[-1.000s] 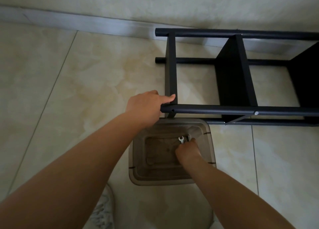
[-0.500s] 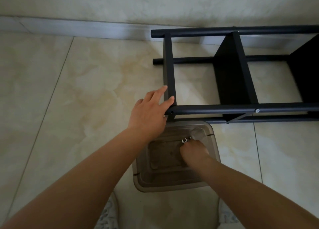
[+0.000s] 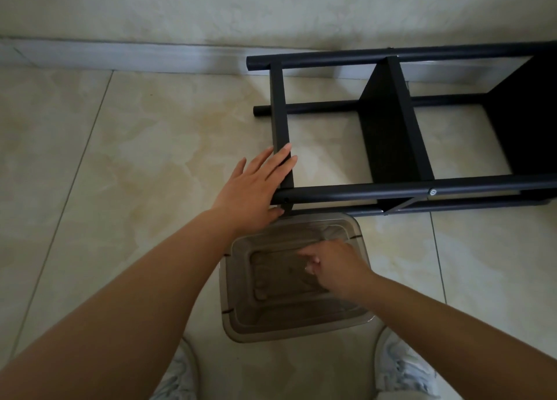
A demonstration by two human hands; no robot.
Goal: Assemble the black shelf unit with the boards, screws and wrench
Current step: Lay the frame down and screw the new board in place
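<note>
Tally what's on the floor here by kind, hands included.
Black shelf unit: 1
Translucent bin: 1
Hands, left hand and right hand: 2
Shoes, one and the other: 2
Total: 6

Glossy cream floor tiles (image 3: 135,146) with faint tan marbling stretch out beneath you, crossed by thin grey grout lines that run away toward the wall. A pale grey baseboard (image 3: 120,57) strip lines the foot of that mottled off-white wall (image 3: 211,8) along the top of your view. Directly below you, a smoky translucent plastic bin (image 3: 289,318) with rounded corners sits on the tiles, its moulded base visible through the open top; what lies inside cannot be made out. At the bottom edge, the toes of your two light-coloured sneakers, the left sneaker (image 3: 177,378) and the right sneaker (image 3: 404,366), flank the bin's near side.
</note>
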